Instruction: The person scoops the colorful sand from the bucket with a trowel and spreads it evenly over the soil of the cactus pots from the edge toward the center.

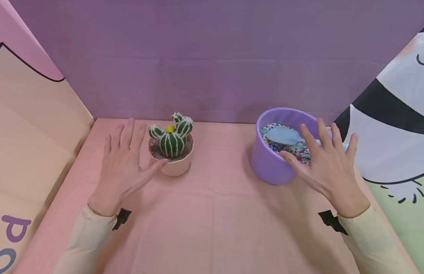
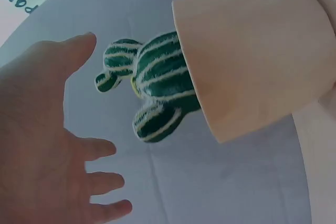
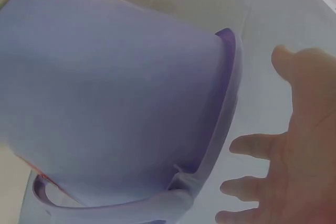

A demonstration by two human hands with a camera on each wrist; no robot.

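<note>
My left hand (image 1: 124, 163) is spread wide beside a potted cactus (image 1: 172, 144), thumb overlapping the pot's rim in the head view. The cactus is green with white stripes and a yellow top, and its pot (image 2: 252, 61) is pale peach and faceted. On the other side, my right hand (image 1: 330, 163) has its fingers spread in front of a purple bucket (image 1: 271, 163). Small multicoloured beads (image 1: 275, 146) fill part of the bucket, and a light blue scoop (image 1: 283, 136) lies on them, its handle partly hidden behind the fingers. Neither hand holds anything.
Pink cloth (image 1: 212, 217) covers the table. A purple backdrop (image 1: 212, 61) rises behind the pot and the bucket, with printed panels at left and right. The bucket's handle (image 3: 115, 211) hangs along its side in the right wrist view.
</note>
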